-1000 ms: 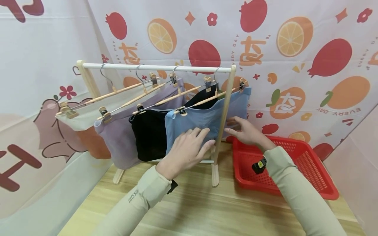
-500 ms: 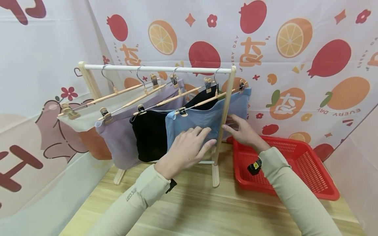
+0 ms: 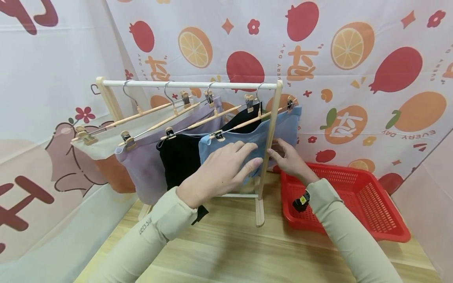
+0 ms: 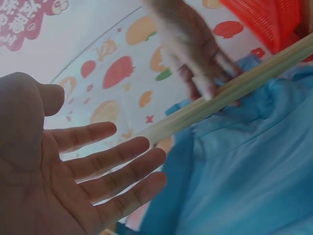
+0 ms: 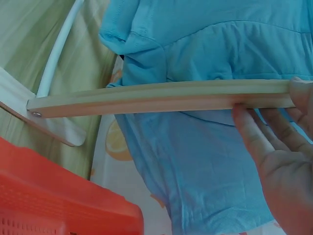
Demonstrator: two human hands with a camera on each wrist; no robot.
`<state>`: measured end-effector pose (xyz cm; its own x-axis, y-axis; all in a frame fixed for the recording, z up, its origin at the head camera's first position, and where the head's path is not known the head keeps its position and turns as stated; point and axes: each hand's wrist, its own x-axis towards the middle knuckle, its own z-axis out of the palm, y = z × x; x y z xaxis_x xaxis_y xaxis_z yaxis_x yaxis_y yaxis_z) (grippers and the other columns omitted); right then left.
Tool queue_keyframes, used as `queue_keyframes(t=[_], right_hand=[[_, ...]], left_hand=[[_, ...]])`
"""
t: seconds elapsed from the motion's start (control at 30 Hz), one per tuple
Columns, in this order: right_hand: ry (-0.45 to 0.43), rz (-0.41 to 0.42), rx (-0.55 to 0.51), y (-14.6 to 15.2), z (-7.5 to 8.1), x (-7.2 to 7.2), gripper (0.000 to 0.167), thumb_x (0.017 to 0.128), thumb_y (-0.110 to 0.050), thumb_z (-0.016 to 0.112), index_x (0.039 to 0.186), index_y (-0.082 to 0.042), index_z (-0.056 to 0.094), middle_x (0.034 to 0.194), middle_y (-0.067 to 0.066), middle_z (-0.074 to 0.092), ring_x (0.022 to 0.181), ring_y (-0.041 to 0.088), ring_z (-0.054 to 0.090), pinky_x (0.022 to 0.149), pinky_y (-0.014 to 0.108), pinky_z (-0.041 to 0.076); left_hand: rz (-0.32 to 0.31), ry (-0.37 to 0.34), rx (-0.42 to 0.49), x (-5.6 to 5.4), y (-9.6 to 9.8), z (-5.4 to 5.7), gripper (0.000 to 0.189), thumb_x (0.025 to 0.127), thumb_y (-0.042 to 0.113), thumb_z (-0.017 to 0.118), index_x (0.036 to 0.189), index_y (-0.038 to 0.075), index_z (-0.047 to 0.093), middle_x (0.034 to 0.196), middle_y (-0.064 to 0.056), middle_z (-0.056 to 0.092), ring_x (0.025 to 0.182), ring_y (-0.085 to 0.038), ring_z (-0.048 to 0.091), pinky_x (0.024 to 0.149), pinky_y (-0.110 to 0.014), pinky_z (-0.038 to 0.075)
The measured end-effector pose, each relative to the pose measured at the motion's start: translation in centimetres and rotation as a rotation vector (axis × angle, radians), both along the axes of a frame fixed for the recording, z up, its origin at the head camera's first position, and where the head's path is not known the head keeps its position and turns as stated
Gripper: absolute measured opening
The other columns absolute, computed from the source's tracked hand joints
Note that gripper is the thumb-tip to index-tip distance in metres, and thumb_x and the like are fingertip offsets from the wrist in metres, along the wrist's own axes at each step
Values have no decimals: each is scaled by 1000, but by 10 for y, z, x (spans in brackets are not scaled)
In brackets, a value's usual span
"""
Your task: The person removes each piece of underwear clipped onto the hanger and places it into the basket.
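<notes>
Light blue shorts hang by clips from a wooden hanger, nearest the right end of the clothes rack. My left hand hovers in front of them, fingers spread, palm bare in the left wrist view. At the rack's right post, my right hand holds the wood, thumb on the near side and fingers reaching behind. In the right wrist view, the post crosses in front of the blue fabric. Part of the shorts is hidden behind my left hand.
Black, lilac and cream-and-orange garments hang further left on clip hangers. A red plastic basket stands right of the rack on the wooden table. Printed cloth hangs behind.
My left hand has lifted away from the front of the blue shorts, fingers rising. My right hand has shifted slightly left, bringing its thumb onto the post.
</notes>
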<state>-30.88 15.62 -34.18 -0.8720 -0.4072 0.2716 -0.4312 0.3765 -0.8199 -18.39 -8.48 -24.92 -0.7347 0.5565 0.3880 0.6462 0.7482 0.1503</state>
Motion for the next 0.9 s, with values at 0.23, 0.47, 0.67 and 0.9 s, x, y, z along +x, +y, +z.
queue_keyframes(t=[0.23,0.47,0.67,0.9], right_hand=[[-15,-1,-49,-2,-2,1,41,107,-19,52,144,-5,44,138,23,58,124,39,63,104,53,52],[-23,0,-39,-3,-3,1,42,107,-21,52,145,-5,44,137,23,58,123,40,63,104,54,52],[-35,-20,-43,-2,-5,1,43,107,-20,51,146,-6,43,138,23,57,125,41,62,106,55,50],[-49,-18,-44,-5,-5,4,45,107,-23,51,148,-7,41,139,22,57,125,40,62,106,54,51]], left_hand=[[-38,7,54,-5,4,32,50,108,46,44,145,14,51,141,-6,60,127,-22,61,109,-44,50],[17,59,41,-22,13,51,48,106,41,51,144,13,52,139,-8,62,127,-24,59,109,-46,48],[130,232,-55,-39,26,55,37,102,36,58,128,9,58,109,-10,65,95,-27,59,78,-41,53],[423,178,-240,-44,35,54,44,103,45,51,128,9,56,116,-14,65,108,-34,60,88,-49,54]])
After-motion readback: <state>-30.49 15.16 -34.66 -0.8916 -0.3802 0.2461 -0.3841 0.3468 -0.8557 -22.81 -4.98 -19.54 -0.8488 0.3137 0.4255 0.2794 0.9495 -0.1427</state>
